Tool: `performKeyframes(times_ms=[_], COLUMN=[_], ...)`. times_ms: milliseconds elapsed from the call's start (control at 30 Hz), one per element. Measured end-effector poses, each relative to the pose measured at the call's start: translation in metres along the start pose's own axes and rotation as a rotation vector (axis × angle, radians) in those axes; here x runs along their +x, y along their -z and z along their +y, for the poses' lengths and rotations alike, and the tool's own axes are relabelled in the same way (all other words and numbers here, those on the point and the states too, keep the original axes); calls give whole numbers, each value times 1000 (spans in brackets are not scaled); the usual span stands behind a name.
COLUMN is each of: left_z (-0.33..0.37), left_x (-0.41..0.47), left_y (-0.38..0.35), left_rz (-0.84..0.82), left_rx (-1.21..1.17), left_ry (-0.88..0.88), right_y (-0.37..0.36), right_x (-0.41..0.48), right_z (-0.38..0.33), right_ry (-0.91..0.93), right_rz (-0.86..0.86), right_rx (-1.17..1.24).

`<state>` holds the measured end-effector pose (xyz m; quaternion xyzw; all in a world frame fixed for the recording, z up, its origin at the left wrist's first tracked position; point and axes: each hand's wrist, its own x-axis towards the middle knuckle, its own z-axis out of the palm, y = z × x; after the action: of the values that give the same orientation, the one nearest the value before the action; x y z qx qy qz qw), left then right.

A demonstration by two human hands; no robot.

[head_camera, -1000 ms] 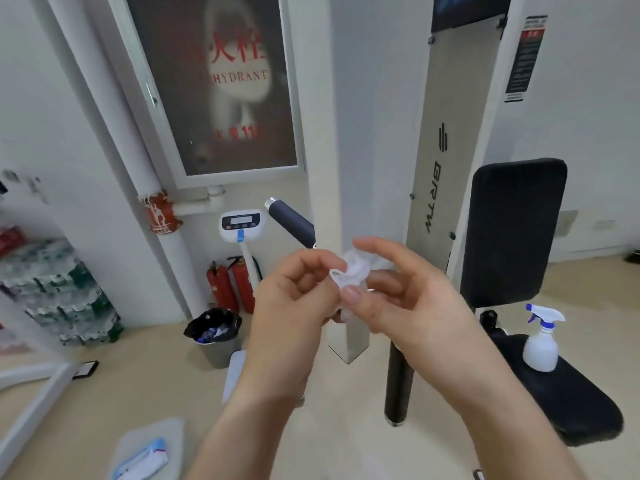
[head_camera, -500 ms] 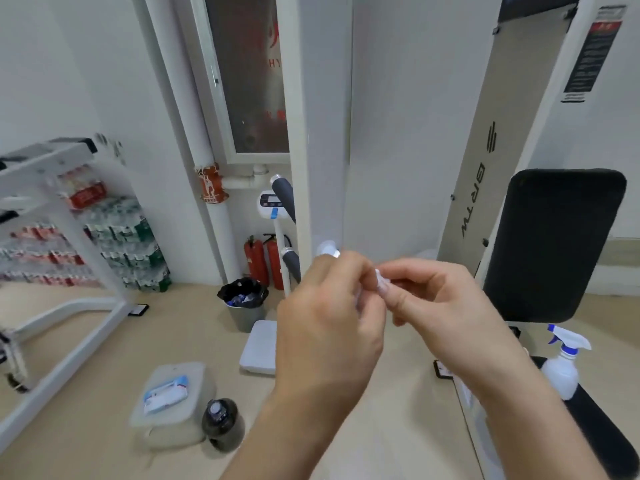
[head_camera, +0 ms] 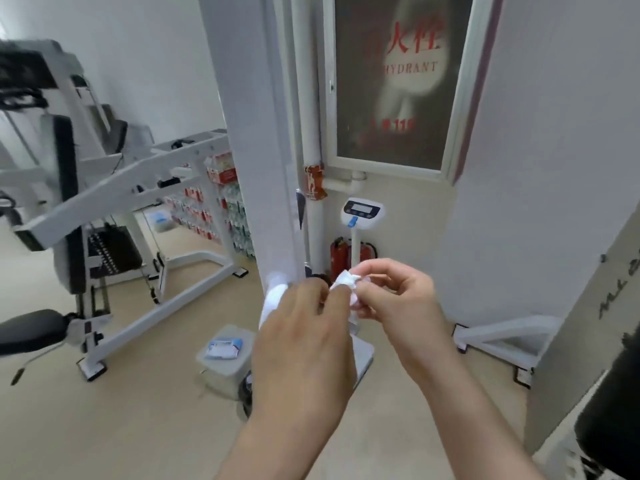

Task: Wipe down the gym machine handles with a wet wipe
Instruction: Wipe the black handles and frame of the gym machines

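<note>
The right hand (head_camera: 398,299) and left hand (head_camera: 301,341) both pinch the crumpled wet wipe (head_camera: 346,280), which may tear if pulled hard.

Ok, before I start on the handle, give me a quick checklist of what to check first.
1. Wipe held: ok, the left hand and right hand both pinch the wipe.
2. Wipe opened flat: not ok, it is bunched up.
3. Wipe wet enough: cannot tell.
4. Handle in clear view: not ok, only a dark sliver shows past the white post.
5. Spare wipes close: ok, a pack lies on the box on the floor.
</note>
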<state>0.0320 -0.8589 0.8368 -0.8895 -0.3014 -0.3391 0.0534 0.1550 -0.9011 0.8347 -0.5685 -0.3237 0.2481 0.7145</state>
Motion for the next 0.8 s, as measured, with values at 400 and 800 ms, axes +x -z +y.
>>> performKeyframes(times_ms=[400,800], left_z=[-8,-9], left_x=[-50,-63], left_y=[1,9], left_rz=[103,135], left_rx=[-4,-122], left_ry=[415,507], right_y=[-37,-36], right_x=[-21,-42], right_z=[33,34], right_ry=[-83,295], right_rz=[-281,-227], right_rx=[-19,-338])
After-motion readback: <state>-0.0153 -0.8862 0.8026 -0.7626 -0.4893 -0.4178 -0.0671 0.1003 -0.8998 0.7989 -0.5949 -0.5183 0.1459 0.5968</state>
